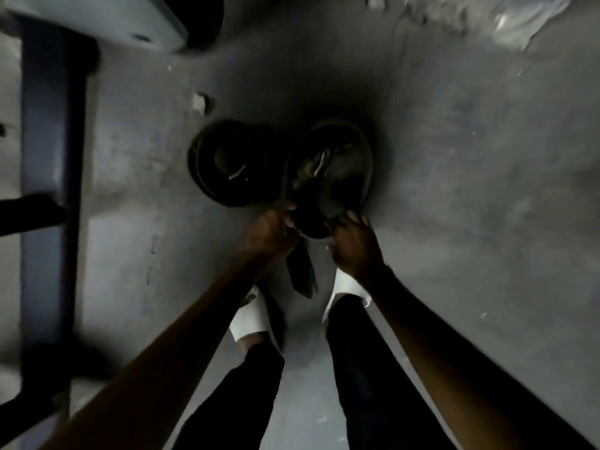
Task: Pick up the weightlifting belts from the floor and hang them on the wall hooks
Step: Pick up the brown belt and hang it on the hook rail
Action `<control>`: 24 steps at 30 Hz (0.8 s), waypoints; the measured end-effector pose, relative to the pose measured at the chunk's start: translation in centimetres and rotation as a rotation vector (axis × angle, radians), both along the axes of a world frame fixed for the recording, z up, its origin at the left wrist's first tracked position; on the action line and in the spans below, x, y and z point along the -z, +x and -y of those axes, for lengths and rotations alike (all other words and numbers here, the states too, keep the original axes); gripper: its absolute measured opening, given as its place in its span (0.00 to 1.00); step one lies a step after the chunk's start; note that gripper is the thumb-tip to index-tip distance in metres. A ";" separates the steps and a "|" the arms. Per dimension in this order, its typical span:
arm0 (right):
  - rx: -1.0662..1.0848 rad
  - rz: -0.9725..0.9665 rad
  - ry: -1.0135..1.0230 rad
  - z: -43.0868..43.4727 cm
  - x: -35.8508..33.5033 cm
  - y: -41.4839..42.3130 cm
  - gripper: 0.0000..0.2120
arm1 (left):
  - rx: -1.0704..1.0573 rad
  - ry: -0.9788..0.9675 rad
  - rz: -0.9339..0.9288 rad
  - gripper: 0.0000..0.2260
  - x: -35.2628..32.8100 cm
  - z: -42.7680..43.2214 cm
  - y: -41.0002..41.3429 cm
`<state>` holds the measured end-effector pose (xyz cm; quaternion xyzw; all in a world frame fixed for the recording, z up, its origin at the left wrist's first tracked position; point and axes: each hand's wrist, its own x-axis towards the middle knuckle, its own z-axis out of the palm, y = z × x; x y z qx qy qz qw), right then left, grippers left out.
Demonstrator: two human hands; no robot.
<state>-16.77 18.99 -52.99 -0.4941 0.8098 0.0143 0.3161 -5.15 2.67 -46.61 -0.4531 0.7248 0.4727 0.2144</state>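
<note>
A: Hands?
B: Left hand point(274, 227) curls round the near rim of the looped belt point(344, 167); right hand point(354, 243) clasps the same rim beside it.
A: Belt location?
B: Over the grey floor point(454, 190), touching a second coiled belt point(224, 164) on its left.

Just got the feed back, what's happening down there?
A person is bent over the floor. The left hand and right hand grip the near edge of the looped belt, its strap end trailing toward the feet. A second coiled belt lies beside it, untouched. No wall hooks are in view.
</note>
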 end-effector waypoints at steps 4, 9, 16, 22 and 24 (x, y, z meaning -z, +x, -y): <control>-0.150 -0.129 0.116 1.2 4.1 1.5 0.18 | -0.011 0.018 -0.026 0.17 4.8 -1.0 1.8; 0.190 0.011 -0.120 1.8 0.9 1.0 0.07 | -0.077 0.004 0.013 0.17 2.4 -1.2 3.9; 0.683 0.390 -0.371 6.0 -17.8 -2.9 0.13 | -0.189 0.134 -0.137 0.09 -13.8 0.9 0.5; 1.011 0.721 -0.611 5.4 -39.1 -3.9 0.09 | -0.374 0.191 -0.455 0.07 -34.9 2.0 -3.3; 1.057 0.855 -0.675 4.8 -46.0 -4.4 0.08 | -0.368 0.256 -0.530 0.08 -41.4 1.6 -4.0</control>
